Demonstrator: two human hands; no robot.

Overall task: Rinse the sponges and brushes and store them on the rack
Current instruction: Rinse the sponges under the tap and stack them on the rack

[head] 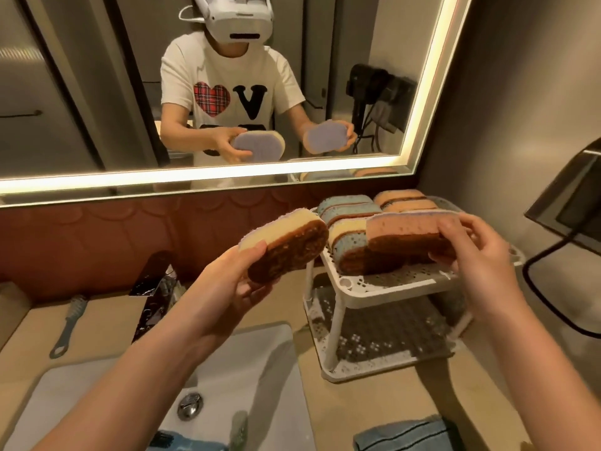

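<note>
My left hand (234, 281) grips a yellow sponge (286, 242) with a brown scouring face, held up above the sink's right side. My right hand (478, 255) holds a pink sponge (406, 234) with a brown underside over the top shelf of the white two-tier rack (383, 288). Several blue, yellow and orange sponges (351, 209) stand on edge in rows on that top shelf. The lower shelf (383, 333) carries nothing I can see. A grey-blue brush (70, 323) lies on the counter left of the tap.
The white sink (253, 369) with its metal drain plug (190, 406) is below my arms. A chrome tap (156, 288) stands behind it. Blue cloths (406, 436) lie at the counter's front edge. A mirror (97, 92) covers the wall; a dark box with a cable (566, 203) is at right.
</note>
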